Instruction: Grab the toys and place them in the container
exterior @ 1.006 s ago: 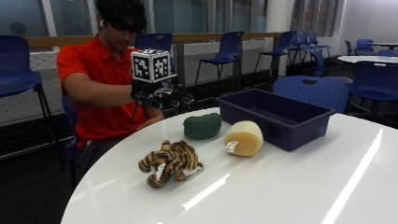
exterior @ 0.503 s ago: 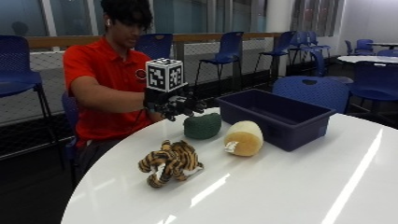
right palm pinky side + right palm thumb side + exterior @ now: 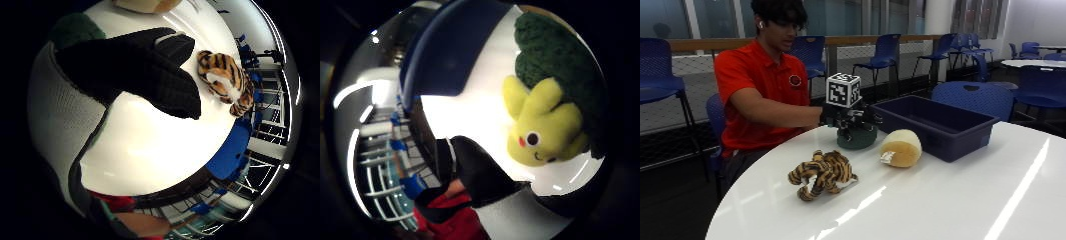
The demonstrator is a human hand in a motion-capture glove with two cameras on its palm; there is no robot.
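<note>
White and glossy, the round table (image 3: 959, 200) carries three toys and a dark blue container (image 3: 939, 125). The container stands near the far edge of the table, open side up. Just beside its near wall lies a pale yellow plush toy (image 3: 901, 147) with a small tag. Near the left edge of the table lies a striped tiger toy (image 3: 821, 172), well apart from the container.

Between the tiger and the container, close to the edge where the person sits, is a green toy (image 3: 856, 140). The thumb side palm view shows it has a yellow-green face and a dark green knitted part. The gloved right hand (image 3: 850, 120) is directly over this green toy, with fingers (image 3: 150, 75) pointing down toward it. I cannot tell whether the fingers already touch or grip the toy. The bare hand is not visible.
</note>
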